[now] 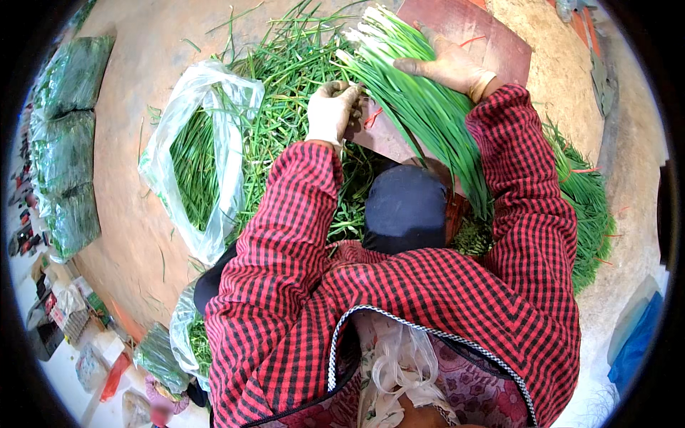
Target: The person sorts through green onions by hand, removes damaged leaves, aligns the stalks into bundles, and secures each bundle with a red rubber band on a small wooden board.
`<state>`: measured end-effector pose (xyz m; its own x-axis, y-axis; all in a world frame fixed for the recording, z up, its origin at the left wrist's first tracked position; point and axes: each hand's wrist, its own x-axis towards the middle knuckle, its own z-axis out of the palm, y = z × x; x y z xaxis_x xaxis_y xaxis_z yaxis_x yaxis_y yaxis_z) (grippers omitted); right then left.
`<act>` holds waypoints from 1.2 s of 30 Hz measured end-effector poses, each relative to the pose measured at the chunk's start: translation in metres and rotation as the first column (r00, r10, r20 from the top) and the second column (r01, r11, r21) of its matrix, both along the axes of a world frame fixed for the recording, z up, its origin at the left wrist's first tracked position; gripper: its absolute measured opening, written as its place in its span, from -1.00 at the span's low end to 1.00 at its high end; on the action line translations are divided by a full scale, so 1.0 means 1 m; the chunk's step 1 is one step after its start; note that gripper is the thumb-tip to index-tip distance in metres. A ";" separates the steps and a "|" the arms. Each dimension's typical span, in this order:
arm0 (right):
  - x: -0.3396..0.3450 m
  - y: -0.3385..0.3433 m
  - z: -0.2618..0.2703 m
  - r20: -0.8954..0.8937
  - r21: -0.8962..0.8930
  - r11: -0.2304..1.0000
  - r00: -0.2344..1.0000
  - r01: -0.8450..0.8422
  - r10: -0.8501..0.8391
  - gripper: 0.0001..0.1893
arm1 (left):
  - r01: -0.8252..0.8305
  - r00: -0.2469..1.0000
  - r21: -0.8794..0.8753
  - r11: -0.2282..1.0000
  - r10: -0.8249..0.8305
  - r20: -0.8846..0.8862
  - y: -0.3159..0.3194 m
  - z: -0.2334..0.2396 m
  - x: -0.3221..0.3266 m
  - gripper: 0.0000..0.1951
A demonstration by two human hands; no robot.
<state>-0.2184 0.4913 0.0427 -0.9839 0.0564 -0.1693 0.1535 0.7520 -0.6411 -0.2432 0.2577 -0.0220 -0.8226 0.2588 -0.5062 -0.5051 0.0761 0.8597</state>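
A thick bundle of green leafy stalks with white ends, like garlic chives (428, 112), lies across a reddish board (481, 37). My right hand (449, 64), in a pale glove, rests on the upper part of the bundle with thumb and fingers spread over it. At the left edge of the white ends is my left hand (334, 107), gloved too, its thumb and forefinger pinched together near a stalk; whether something is between them I cannot tell. Red ties (373, 117) lie on the board. A heap of loose green leaves (289, 91) spreads beside my left hand.
An open clear plastic bag (230, 128) of greens stands left of the heap. Tied bundles (583, 214) lie at the right. Wrapped packs of greens (69, 144) line the far left. A blue plastic bag (637, 342) is at the lower right. My dark-clad knee (406, 208) is below the board.
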 end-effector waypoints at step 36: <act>-0.037 0.088 -0.050 0.160 0.479 0.793 0.851 0.376 -0.500 -0.65 | 0.205 0.677 -0.578 0.790 -0.541 -0.499 0.010 0.013 0.029 -0.74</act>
<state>-0.2553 0.5793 -0.0075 -0.7545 0.5954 -0.2762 0.6479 0.7427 -0.1689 -0.2137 0.2682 -0.0088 -0.8618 0.5030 -0.0658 0.2812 0.5817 0.7633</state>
